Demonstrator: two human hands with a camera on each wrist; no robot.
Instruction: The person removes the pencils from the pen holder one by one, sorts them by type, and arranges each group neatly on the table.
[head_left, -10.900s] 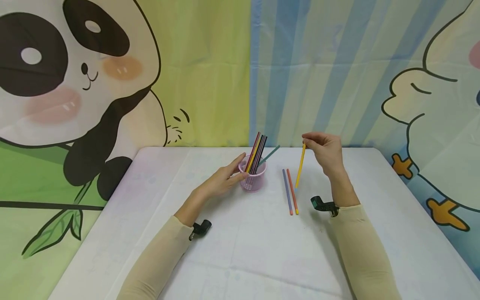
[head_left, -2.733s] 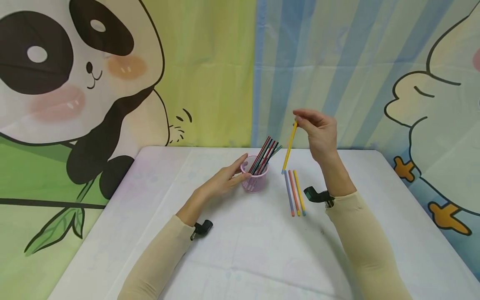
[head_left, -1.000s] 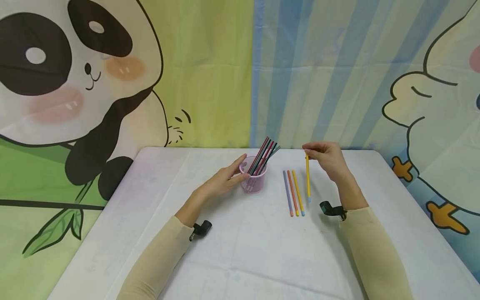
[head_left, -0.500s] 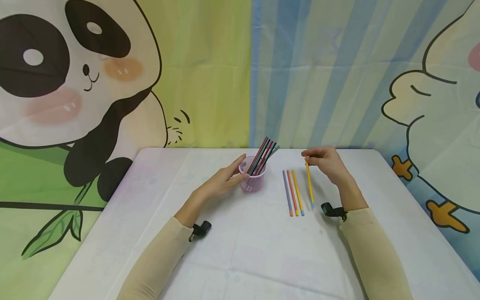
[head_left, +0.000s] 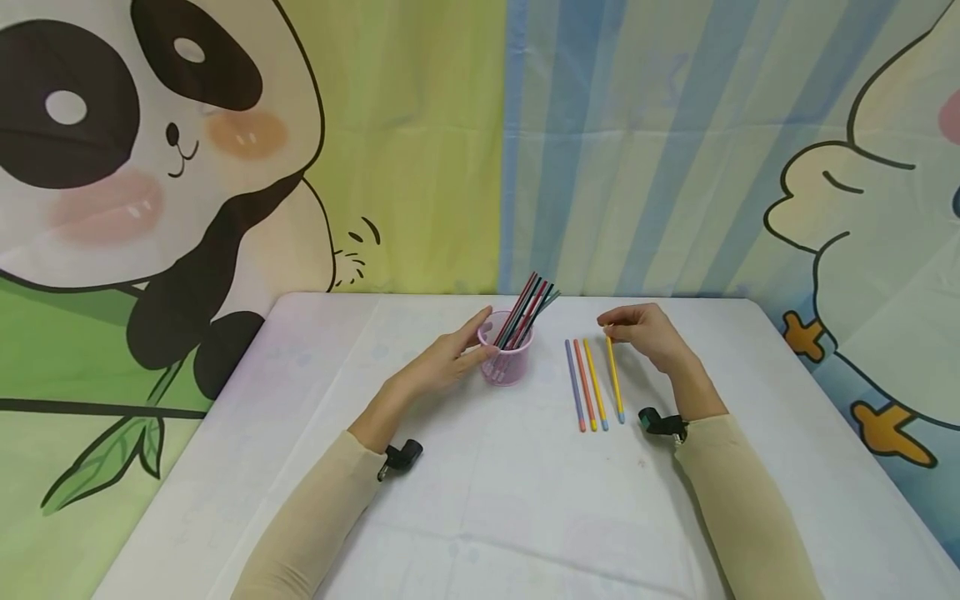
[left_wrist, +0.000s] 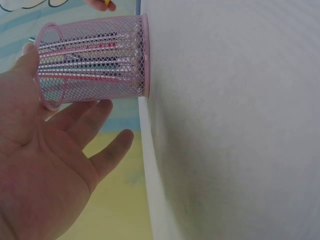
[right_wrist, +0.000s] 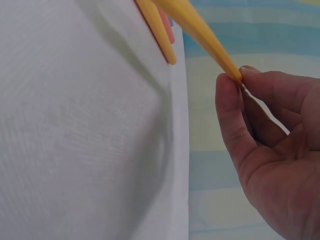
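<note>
Bench (head_left: 525, 517) with white cover, cartoon backdrop behind it. Landmark: pink mesh cup (head_left: 506, 360), upright near the far middle of the bench, dark, red and green sticks leaning out of it toward the right.

Left hand (head_left: 448, 357) rests against the cup's left side, fingers straight and relaxed, thumb up by the rim; the left wrist view shows the open palm beside the mesh wall, nothing gripped. No shift from half a second ago or from the older frames: it just steadies the cup.

Right hand (head_left: 639, 332) is to the right of the cup, low over the bench. It pinches the far tip of a yellow stick (head_left: 614, 379) between thumb and fingertip; the right wrist view shows the pinch on the stick's end clearly.

Change: a few seconds ago this yellow stick hangs high in the air right of the cup; one second ago it is lower but lifted; now it lies flat along the bench, near end down, just right of the row.

Row right of the cup: blue-grey stick (head_left: 573, 383), orange stick (head_left: 582, 385), another yellow stick (head_left: 596, 385), side by side, roughly parallel. The pinched stick sits as fourth, rightmost, a little apart from the third.

Judgement: the laying-down of stick four looks nearly done; only the pinch remains. Cup holds several sticks yet.
</note>
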